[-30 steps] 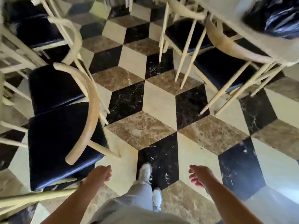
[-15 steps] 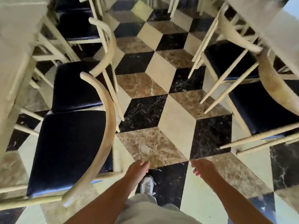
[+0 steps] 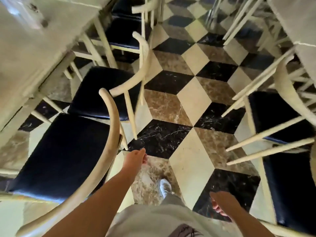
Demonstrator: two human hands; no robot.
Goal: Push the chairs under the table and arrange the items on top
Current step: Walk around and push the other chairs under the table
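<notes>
A cream wooden chair with a black seat [image 3: 61, 151] stands at my lower left, its curved backrest [image 3: 109, 137] facing the aisle. A second such chair [image 3: 102, 93] stands just beyond it, beside the pale table [image 3: 34, 53] at upper left. My left hand [image 3: 135, 159] hangs just right of the near backrest, fingers loosely curled, holding nothing and apart from the wood. My right hand [image 3: 222, 206] is low at the right, fingers curled and empty. On the table's far corner lies a blurred clear item [image 3: 22, 16].
More cream chairs with black seats [image 3: 273, 113] line the right side next to another pale table [image 3: 301, 21]. A further chair [image 3: 126, 36] stands at the top. A marble cube-pattern floor [image 3: 193, 100] forms the aisle between the rows. My shoe [image 3: 165, 187] is below.
I have walked forward along the aisle. The left chairs and table have come closer and larger. My left hand swung forward beside the near backrest; my right hand dropped back.
</notes>
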